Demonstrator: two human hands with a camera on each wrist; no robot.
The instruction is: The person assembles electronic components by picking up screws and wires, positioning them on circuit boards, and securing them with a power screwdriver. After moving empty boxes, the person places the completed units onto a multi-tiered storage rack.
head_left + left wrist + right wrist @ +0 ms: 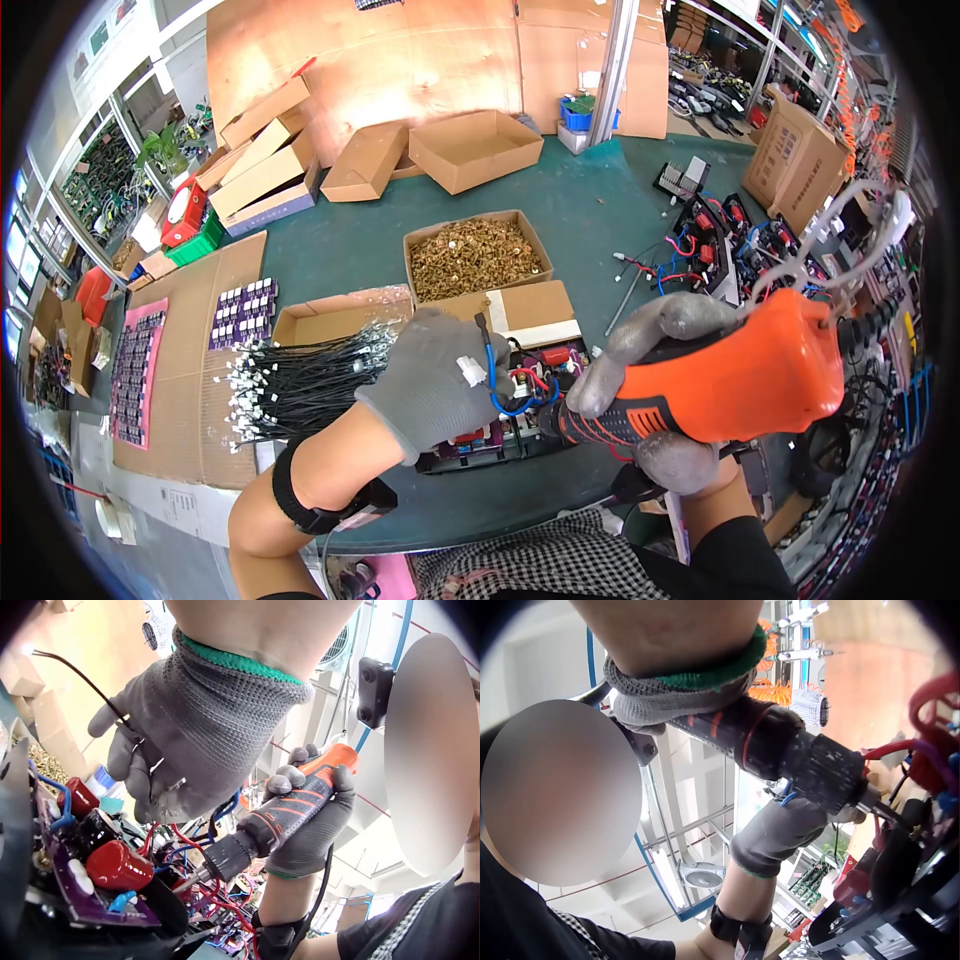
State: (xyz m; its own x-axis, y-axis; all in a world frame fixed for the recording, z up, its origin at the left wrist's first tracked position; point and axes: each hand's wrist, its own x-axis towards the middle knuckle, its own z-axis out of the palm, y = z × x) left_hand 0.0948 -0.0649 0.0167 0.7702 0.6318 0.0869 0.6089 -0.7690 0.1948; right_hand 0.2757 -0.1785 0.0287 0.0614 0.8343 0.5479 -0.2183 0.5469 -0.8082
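My right hand [650, 335], in a grey glove, grips an orange and black electric screwdriver [735, 375]. The screwdriver slants down to the left, and its bit [196, 878] reaches in among the parts of a black-framed assembly with a purple circuit board [86, 904]. Red capacitors [120, 864] and red and blue wires stand on that board. Over the assembly's left side is my left hand [430, 375], also gloved, its fingers curled round a thin black cable [81, 681]. A white connector [470, 371] shows beside that hand. The bit's tip is hidden among the parts.
Left of the assembly lies a bundle of black cables [310, 390] with white plugs. Behind it stand a cardboard box of brass-coloured screws [475, 255] and a shallow box [335, 312]. Purple boards [243, 312] lie on cardboard; wired assemblies [705, 240] crowd the right.
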